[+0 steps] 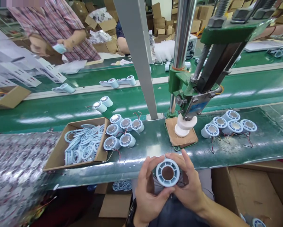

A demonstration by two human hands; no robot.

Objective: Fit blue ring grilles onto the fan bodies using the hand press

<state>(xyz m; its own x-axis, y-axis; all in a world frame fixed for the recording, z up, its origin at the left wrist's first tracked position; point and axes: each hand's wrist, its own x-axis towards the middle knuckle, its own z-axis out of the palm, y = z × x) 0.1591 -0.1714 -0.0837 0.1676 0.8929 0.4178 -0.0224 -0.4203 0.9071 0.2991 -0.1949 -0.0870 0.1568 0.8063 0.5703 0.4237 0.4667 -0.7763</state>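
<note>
Between both hands I hold a light-blue round fan housing, its spoked face with a dark centre turned up toward me. My left hand grips it from the left, with thumb below and fingers along the side. On the other side my right hand closes round it the same way. Just beyond stands a green press with a white plastic pressing block over a cardboard-covered base. Several similar housings with thin wires stand to the left of the press, and another group to its right.
A cardboard box of light-blue rings sits left on the bench. Behind runs a green conveyor carrying blue fan parts. A grey post rises beside the press. Across the belt, a person in a checked shirt holds a pale-blue item.
</note>
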